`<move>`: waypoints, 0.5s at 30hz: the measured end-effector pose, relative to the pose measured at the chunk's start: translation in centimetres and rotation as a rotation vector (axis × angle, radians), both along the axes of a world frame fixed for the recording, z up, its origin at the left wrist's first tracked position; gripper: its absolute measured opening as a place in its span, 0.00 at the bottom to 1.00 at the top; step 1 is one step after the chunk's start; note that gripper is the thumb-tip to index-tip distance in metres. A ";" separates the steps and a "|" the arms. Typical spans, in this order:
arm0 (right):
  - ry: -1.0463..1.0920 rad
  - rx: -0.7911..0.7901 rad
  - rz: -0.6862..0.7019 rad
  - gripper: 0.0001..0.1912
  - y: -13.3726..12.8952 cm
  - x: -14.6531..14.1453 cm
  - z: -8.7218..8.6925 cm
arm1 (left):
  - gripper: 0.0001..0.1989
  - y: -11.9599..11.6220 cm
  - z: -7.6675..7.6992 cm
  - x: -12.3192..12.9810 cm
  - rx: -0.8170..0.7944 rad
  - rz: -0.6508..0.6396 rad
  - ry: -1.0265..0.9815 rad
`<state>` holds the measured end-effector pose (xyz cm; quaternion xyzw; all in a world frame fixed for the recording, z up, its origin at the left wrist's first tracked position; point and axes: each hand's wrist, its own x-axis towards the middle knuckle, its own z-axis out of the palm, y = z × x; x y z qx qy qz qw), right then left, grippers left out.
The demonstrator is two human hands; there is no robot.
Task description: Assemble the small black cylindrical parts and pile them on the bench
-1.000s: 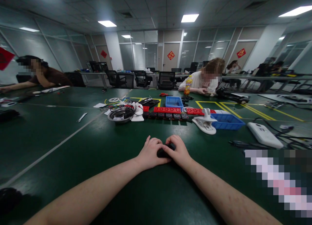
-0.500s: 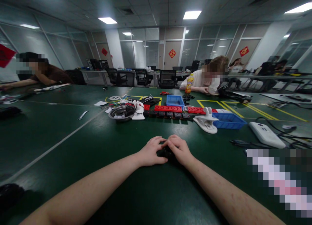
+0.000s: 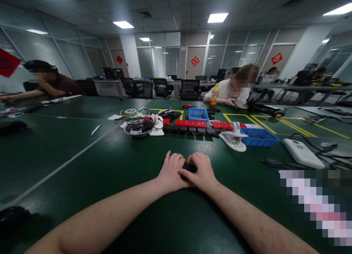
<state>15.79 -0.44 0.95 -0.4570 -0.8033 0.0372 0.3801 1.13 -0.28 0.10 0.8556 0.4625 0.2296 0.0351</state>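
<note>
A small, dark rounded object [image 3: 190, 167] is between my two hands, low over the green table [image 3: 137, 217]. My left hand [image 3: 172, 172] wraps round its left side, with one finger raised. From the right, my right hand [image 3: 202, 170] curls round the same object, thumb across its front. The hands touch or nearly touch, and they hide most of the object, so I cannot tell what it is.
Beyond my hands lie a metal bowl of cables [image 3: 138, 128], red and black strips [image 3: 190, 123], a white clamp stand [image 3: 235, 138] and blue trays [image 3: 260, 136]. A wrench [image 3: 95, 130] lies left, a white device [image 3: 302, 153] right. Two people sit across the table.
My left hand has shifted and turned round the dark object, one finger now raised. My right thumb has moved down across its front, and more of the object's top shows.
</note>
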 end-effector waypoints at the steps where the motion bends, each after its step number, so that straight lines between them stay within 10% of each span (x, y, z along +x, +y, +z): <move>1: -0.015 -0.003 -0.004 0.15 0.0 -0.1 0.1 | 0.28 0.0 0.0 0.1 -0.010 -0.002 -0.001; 15: 0.079 0.058 0.223 0.06 -0.4 0.0 0.5 | 0.21 1.3 -0.3 -0.7 -0.212 -0.185 -0.151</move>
